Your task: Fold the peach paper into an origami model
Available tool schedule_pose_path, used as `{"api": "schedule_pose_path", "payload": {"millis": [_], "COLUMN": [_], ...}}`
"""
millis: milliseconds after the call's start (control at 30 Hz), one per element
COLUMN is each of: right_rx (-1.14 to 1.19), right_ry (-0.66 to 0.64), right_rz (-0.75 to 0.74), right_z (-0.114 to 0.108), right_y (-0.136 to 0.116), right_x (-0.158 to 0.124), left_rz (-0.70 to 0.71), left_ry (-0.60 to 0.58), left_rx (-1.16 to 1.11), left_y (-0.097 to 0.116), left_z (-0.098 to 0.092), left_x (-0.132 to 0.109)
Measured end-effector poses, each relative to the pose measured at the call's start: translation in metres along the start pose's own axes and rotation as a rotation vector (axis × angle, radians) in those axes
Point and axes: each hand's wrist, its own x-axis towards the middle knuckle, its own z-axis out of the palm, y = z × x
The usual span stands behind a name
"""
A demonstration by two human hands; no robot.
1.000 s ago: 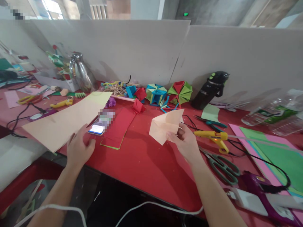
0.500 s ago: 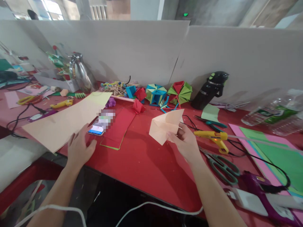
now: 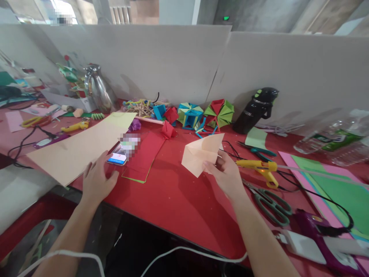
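Pinched between the thumb and fingers of my right hand [image 3: 226,171] is a folded sheet of cream paper [image 3: 198,154], held up over the red tabletop. My left hand [image 3: 99,175] is open, fingers apart, at the lower left corner of a smartphone [image 3: 117,157] with a lit screen. Whether a fingertip touches the phone I cannot tell. Beside the phone lies red paper [image 3: 147,157] with a thin green edge showing beneath. A large cream sheet [image 3: 77,148] reaches from behind my left hand toward the back.
To the right are a yellow glue gun [image 3: 256,165], green-handled scissors [image 3: 272,206], pliers [image 3: 259,153], coloured paper [image 3: 340,184] and a purple glue gun [image 3: 325,238]. Along the partition stand folded paper models [image 3: 190,114], a black bottle [image 3: 253,111] and a metal jug [image 3: 100,90].
Both hands are almost still, with only a very slight shift of my left hand. The folded paper stays in my right hand at the same spot.
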Motion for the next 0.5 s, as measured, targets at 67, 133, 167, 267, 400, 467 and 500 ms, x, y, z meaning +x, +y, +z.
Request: {"api": "schedule_pose_path", "payload": {"millis": [67, 133, 167, 267, 400, 467, 500], "right_rx": [-0.003, -0.009, -0.010, -0.013, -0.008, -0.001, 0.001], "right_ry": [-0.003, -0.002, -0.001, 0.003, 0.005, -0.003, -0.007], "right_rz": [0.000, 0.001, 0.001, 0.005, 0.002, -0.005, -0.010], "right_z": [0.000, 0.000, 0.000, 0.001, 0.002, 0.002, 0.002], "right_y": [0.000, -0.001, -0.001, -0.002, -0.004, -0.004, -0.003], "right_x": [0.000, 0.000, 0.000, -0.001, -0.001, 0.000, 0.000], "left_rz": [0.009, 0.013, 0.014, 0.030, 0.047, 0.079, 0.106], "left_ry": [-0.008, -0.013, -0.014, -0.017, -0.063, -0.112, -0.132], "left_rx": [-0.001, 0.001, 0.001, 0.009, 0.060, 0.094, 0.108], "left_y": [0.000, 0.000, 0.001, 0.001, 0.001, 0.001, 0.002], "left_z": [0.000, 0.000, 0.000, -0.001, -0.001, -0.001, 0.000], "left_x": [0.000, 0.000, 0.000, 0.000, 0.001, 0.009, 0.015]}}
